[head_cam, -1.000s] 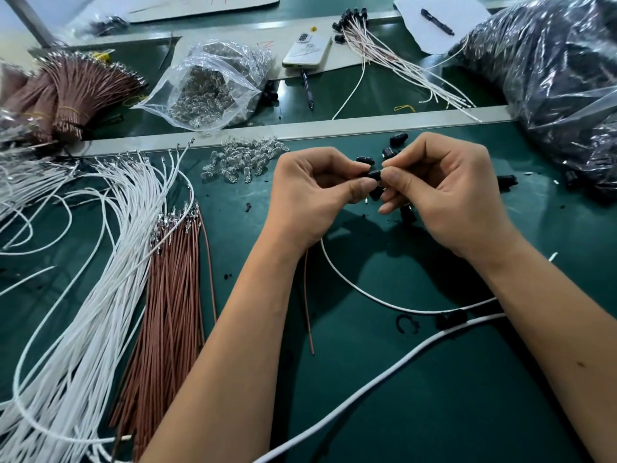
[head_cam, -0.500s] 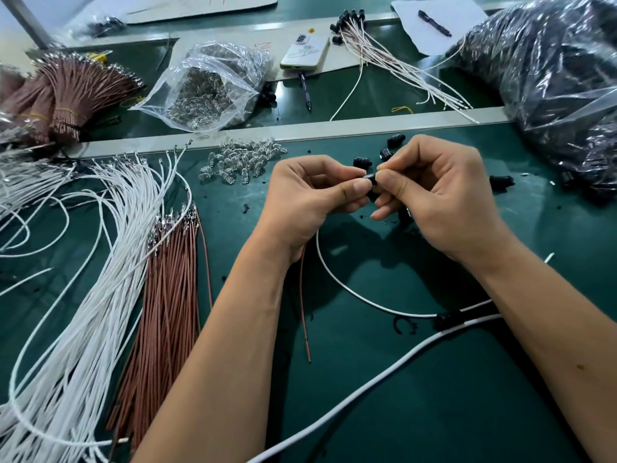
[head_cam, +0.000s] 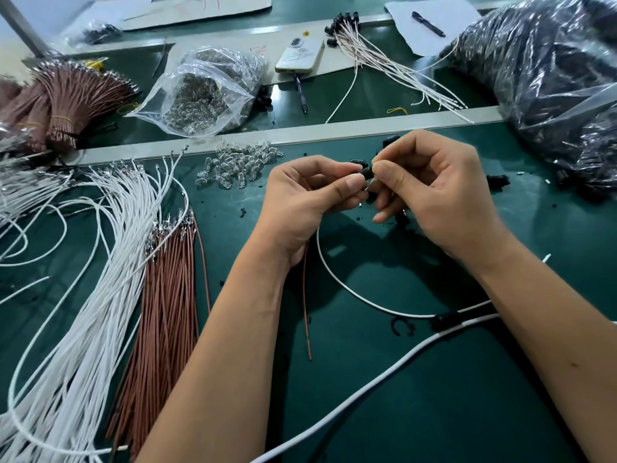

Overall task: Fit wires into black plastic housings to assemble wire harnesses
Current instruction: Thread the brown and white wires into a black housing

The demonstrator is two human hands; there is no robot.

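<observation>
My left hand [head_cam: 307, 195] pinches a small black plastic housing [head_cam: 365, 171] between thumb and fingers above the green mat. My right hand [head_cam: 437, 192] pinches the housing's other end with thumb and forefinger, so most of it is hidden. A brown wire [head_cam: 305, 295] and a thin white wire [head_cam: 350, 292] hang down from under my left palm. Loose black housings [head_cam: 497, 180] lie behind my right hand. A sheaf of white wires [head_cam: 110, 248] and a bundle of brown wires [head_cam: 167, 295] lie at the left.
A pile of small clear parts [head_cam: 233, 165] lies beyond my left hand, with an open clear bag [head_cam: 207, 95] of them further back. A big dark plastic bag [head_cam: 551, 78] fills the right rear. A thick white cable [head_cam: 367, 379] crosses the near mat. Finished harnesses [head_cam: 384, 58], a phone [head_cam: 300, 55] and pens lie at the back.
Both hands have stayed together over the same spot on the housing; only the fingertips have shifted slightly. The hanging wires swung a little.
</observation>
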